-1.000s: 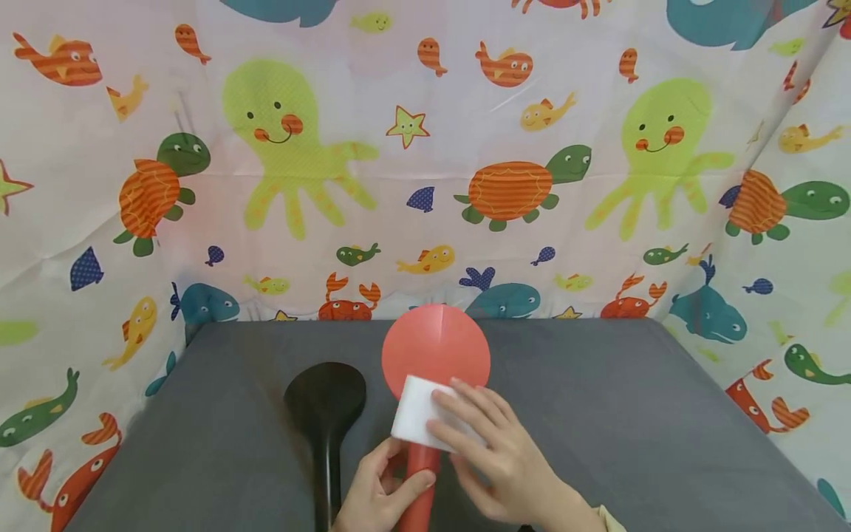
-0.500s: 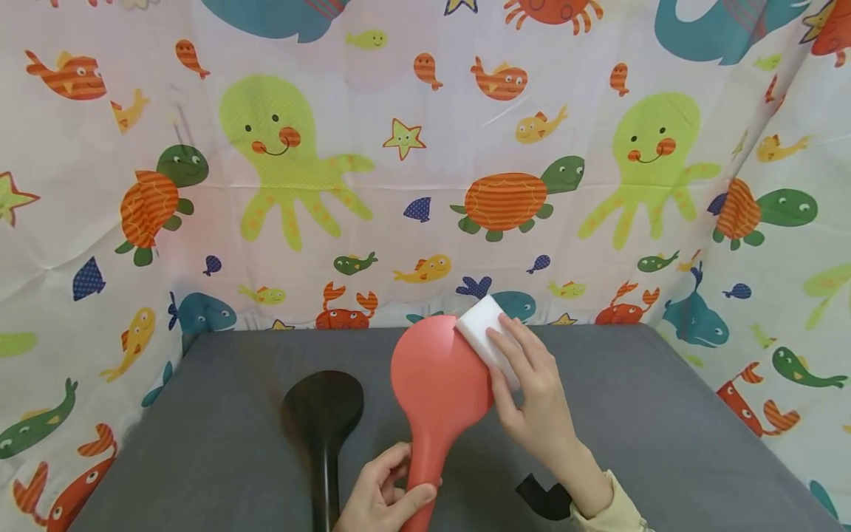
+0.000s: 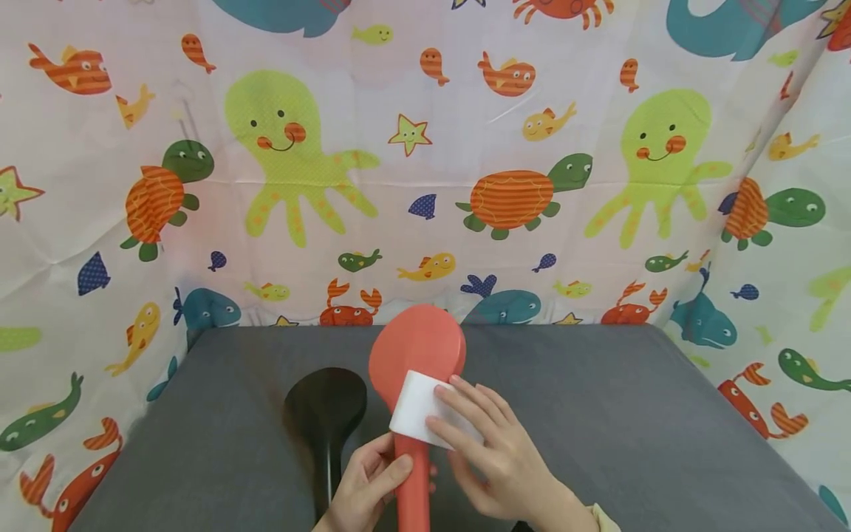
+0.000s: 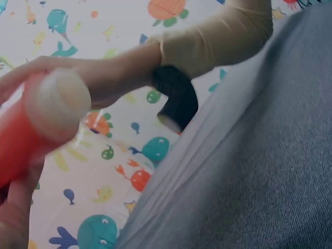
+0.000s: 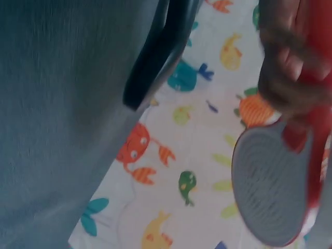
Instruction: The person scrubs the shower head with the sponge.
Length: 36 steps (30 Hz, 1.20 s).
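My left hand (image 3: 368, 480) grips the red handle of a handheld shower head (image 3: 415, 340), raised over the table with its smooth back towards the head camera. My right hand (image 3: 495, 451) holds a white sponge block (image 3: 419, 408) against the neck, where handle and round head meet. In the right wrist view the shower head's grey spray face (image 5: 270, 187) shows, and fingers (image 5: 285, 78) wrap the red handle. The handle's pale end (image 4: 62, 101) points at the camera in the left wrist view. The sponge's right part is hidden under the right fingers.
A black shower head (image 3: 326, 406) lies on the grey table (image 3: 598, 414), left of the hands. Behind and at both sides hangs a white curtain (image 3: 425, 162) printed with sea animals. A black strap (image 4: 176, 96) circles the right wrist.
The sponge went from the neck up to the round head's right edge, then back down to the neck. The red shower head has turned and shifted slightly left.
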Available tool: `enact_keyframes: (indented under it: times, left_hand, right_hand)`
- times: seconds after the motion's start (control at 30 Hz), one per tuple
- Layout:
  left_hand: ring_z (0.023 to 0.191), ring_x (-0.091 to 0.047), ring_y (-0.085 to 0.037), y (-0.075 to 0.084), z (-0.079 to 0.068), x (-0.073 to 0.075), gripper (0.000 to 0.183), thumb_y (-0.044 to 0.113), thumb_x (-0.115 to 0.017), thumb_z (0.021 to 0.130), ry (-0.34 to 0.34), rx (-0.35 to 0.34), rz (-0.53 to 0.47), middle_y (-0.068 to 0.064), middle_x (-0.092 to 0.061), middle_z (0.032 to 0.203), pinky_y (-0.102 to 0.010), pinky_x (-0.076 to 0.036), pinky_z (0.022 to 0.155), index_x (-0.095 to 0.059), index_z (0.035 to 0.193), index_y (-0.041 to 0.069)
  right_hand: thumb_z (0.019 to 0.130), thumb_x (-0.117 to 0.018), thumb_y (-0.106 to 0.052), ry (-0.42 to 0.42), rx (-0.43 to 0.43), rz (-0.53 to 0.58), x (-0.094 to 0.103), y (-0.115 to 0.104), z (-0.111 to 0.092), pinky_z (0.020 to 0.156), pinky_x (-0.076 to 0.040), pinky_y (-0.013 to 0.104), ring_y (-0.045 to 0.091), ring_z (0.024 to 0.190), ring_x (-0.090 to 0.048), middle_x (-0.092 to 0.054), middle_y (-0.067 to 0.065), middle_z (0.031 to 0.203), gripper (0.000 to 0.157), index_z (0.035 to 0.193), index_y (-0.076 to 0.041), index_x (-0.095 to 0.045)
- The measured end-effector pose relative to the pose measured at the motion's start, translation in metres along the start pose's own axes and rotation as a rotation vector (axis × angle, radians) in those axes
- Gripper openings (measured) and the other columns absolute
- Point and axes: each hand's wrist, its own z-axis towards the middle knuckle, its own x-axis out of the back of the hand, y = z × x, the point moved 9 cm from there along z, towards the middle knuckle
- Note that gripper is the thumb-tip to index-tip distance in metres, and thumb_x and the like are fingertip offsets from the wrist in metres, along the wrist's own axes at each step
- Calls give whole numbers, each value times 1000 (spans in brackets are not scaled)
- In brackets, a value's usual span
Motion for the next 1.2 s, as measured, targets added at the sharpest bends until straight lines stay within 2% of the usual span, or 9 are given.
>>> enact_keyframes:
  times: [0.17, 0.33, 0.4, 0.6, 0.77, 0.9, 1.0, 1.1, 1.2]
  left_hand:
    - [94, -65, -22, 2, -1, -11, 34, 0, -24, 99, -127, 3, -161, -11, -65, 105, -39, -49, 87, -48, 124, -4]
    - [95, -65, -22, 3, -3, -17, 37, 0, -20, 99, -168, 8, -195, -11, -65, 107, -37, -48, 88, -48, 124, -2]
    - [95, -65, -22, 3, -4, -18, 38, 1, -20, 100, -171, 12, -201, -11, -65, 107, -36, -49, 88, -48, 124, -1]
    - [96, -64, -21, 7, -5, -23, 40, -1, -17, 99, -217, -11, -213, -10, -63, 109, -35, -48, 88, -44, 128, -1]
    - [97, -64, -19, 3, -7, -27, 39, 1, -19, 100, -246, 2, -200, -8, -64, 110, -35, -47, 90, -44, 129, 1]
    - [97, -64, -19, 1, -10, -29, 36, -1, -22, 100, -264, 2, -208, -10, -64, 109, -36, -46, 91, -44, 128, -3]
    - [97, -64, -20, -1, -12, -30, 33, -2, -26, 100, -269, 15, -215, -11, -64, 109, -36, -46, 91, -43, 128, -5]
    - [95, -64, -20, -5, -15, -30, 32, -3, -31, 99, -249, 54, -193, -11, -64, 107, -36, -46, 91, -43, 128, -6]
    - [95, -65, -20, -7, -16, -27, 32, -3, -35, 98, -220, 55, -146, -11, -64, 106, -41, -46, 89, -41, 129, -7]
  right_hand:
    - [93, -48, -17, 179, -145, 1, 17, 33, 3, 100, -36, 32, 42, 116, -45, -48, 29, 124, 30, 114, 2, -59]
    - [95, -49, -24, 226, -327, 87, 21, 54, -3, 90, -42, 17, 38, 114, -45, -41, 33, 127, 40, 117, 9, -51]
    - [94, -50, -21, 226, -278, 95, 20, 45, -2, 91, -42, 20, 39, 114, -45, -41, 34, 126, 37, 116, 9, -52]
    - [91, -50, -11, 189, 52, 0, 13, -1, 4, 101, -34, 40, 44, 114, -45, -49, 31, 116, 22, 106, 3, -59]
    - [91, -52, -12, 259, 106, -59, 20, -5, 3, 99, -36, 40, 44, 112, -46, -49, 30, 113, 20, 103, 2, -59]
    - [93, -49, -13, 344, -11, -21, 34, 14, 4, 92, -44, 32, 42, 111, -47, -46, 34, 115, 24, 105, 7, -54]
    - [95, -45, -13, 352, -196, 117, 42, 38, 5, 88, -46, 25, 34, 112, -48, -45, 33, 120, 29, 111, 12, -50]
    - [94, -38, 0, 336, -381, 278, 45, 61, 3, 89, -46, 23, 27, 113, -49, -47, 28, 125, 29, 118, 13, -47]
    - [87, -35, 15, 316, -479, 366, 46, 70, 0, 92, -44, 23, 24, 116, -48, -48, 21, 128, 38, 124, 12, -44]
